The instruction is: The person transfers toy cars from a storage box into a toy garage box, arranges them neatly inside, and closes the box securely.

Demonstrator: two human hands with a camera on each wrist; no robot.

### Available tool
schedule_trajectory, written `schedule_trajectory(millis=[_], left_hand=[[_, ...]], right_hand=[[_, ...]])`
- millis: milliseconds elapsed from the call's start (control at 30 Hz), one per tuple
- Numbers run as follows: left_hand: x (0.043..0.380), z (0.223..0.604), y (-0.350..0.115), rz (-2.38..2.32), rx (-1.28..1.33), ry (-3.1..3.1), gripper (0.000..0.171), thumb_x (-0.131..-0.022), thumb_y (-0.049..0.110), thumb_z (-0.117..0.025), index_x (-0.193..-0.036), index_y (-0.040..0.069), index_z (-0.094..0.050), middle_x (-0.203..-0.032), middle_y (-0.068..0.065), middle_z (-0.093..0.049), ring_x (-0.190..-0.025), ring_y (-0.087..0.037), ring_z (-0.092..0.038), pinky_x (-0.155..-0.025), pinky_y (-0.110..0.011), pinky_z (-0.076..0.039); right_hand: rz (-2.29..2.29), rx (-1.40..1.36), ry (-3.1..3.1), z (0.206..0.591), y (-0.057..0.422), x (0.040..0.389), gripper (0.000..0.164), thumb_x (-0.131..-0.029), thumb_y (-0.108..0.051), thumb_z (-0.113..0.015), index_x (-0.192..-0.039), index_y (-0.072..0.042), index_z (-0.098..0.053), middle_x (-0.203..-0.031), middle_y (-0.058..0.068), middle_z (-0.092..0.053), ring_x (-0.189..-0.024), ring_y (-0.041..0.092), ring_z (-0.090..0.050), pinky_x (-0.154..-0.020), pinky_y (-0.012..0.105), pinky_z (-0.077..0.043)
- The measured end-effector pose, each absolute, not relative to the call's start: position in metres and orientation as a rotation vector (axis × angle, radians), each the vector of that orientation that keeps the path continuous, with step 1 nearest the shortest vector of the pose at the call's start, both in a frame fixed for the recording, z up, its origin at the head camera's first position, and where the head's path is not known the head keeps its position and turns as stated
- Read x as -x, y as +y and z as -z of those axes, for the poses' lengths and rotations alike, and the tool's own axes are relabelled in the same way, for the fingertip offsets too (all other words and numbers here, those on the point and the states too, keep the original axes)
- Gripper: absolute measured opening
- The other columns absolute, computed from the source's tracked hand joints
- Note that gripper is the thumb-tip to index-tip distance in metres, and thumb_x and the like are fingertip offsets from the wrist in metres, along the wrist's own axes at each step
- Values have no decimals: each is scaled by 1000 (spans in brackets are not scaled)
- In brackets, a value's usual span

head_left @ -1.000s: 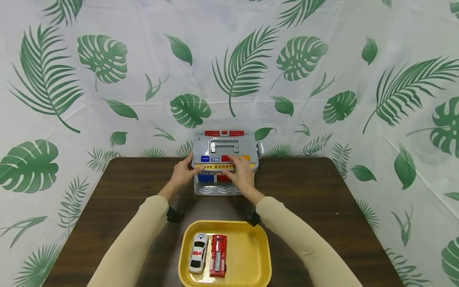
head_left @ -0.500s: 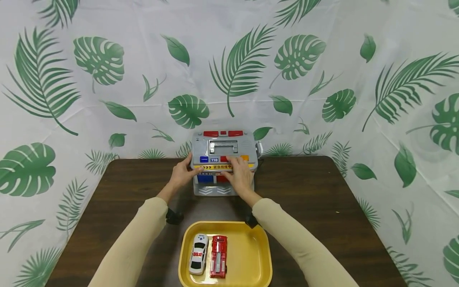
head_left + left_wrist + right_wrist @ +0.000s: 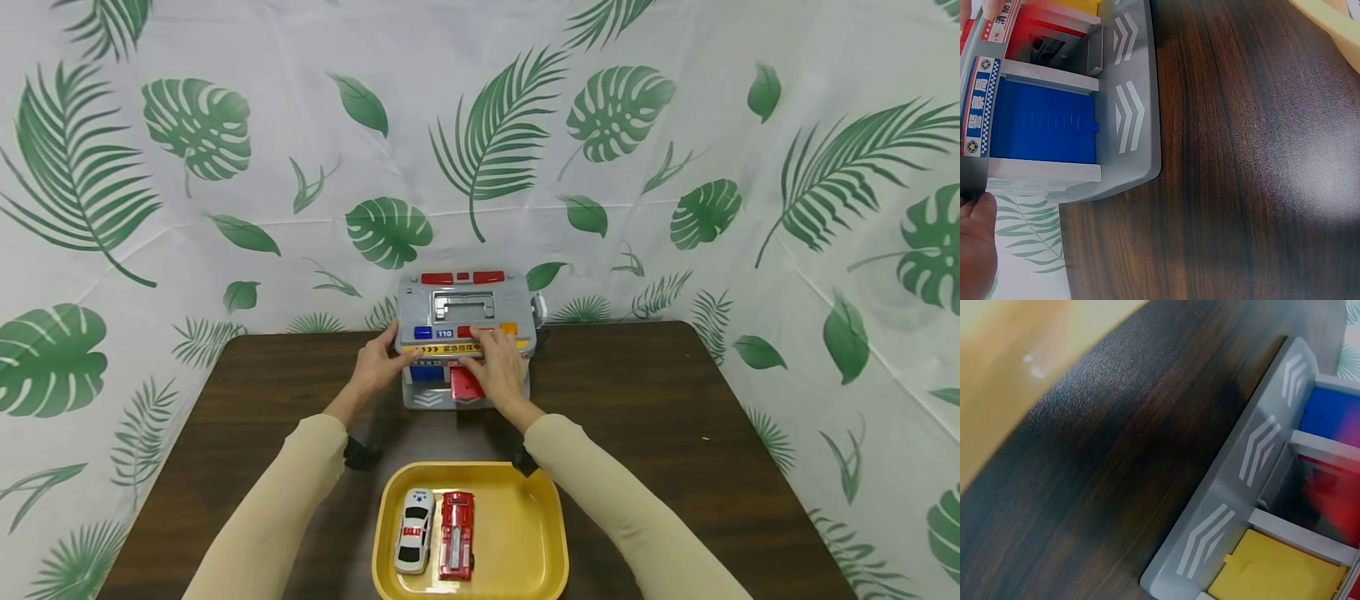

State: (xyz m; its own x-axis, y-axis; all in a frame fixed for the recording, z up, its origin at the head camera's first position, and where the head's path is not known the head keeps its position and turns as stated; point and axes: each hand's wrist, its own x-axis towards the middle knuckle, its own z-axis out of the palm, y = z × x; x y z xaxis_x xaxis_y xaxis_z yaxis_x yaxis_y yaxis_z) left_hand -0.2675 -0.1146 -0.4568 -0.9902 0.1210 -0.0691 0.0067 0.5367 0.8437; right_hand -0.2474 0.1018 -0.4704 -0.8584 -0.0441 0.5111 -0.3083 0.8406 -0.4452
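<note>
A grey toy garage with a handle on its roof stands at the table's back edge. My left hand grips its left front corner, thumb on the front edge. My right hand has its fingertips at the red roof button and its thumb at the front edge below. Beneath that thumb, the red door is swung outward, blurred in the wrist views, baring a bay with a dark shape inside. The blue door and the yellow door are closed.
In front of the garage lies a yellow tray on the dark wooden table. It holds a white toy police car and a red toy fire truck. A leaf-patterned cloth hangs behind the table.
The garage's red door has swung outward from its closed position. Both hands keep their places on the garage. The head view has shifted slightly.
</note>
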Motion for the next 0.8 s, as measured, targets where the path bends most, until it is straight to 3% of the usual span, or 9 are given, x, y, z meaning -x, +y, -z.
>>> schedule_trajectory(millis=[533, 800], left_hand=[[264, 456, -114, -1430, -129, 2657, 83, -89, 30, -65, -150, 4, -15, -144, -18, -41, -130, -28, -44, -103, -42, -40], [266, 452, -114, -1451, -116, 2646, 83, -89, 32, -65, -150, 5, -15, -142, -19, -44, -126, -28, -48, -102, -42, -41]], right_hand=[[-892, -292, -2644, 460, 107, 244, 51, -78, -25, -78, -125, -14, -61, -101, 9, -61, -90, 25, -51, -72, 36, -43], [-1215, -341, -2639, 439, 119, 236, 49, -79, -16, -76, -124, -4, -61, -84, 13, -58, -79, 23, -52, -66, 30, -42]])
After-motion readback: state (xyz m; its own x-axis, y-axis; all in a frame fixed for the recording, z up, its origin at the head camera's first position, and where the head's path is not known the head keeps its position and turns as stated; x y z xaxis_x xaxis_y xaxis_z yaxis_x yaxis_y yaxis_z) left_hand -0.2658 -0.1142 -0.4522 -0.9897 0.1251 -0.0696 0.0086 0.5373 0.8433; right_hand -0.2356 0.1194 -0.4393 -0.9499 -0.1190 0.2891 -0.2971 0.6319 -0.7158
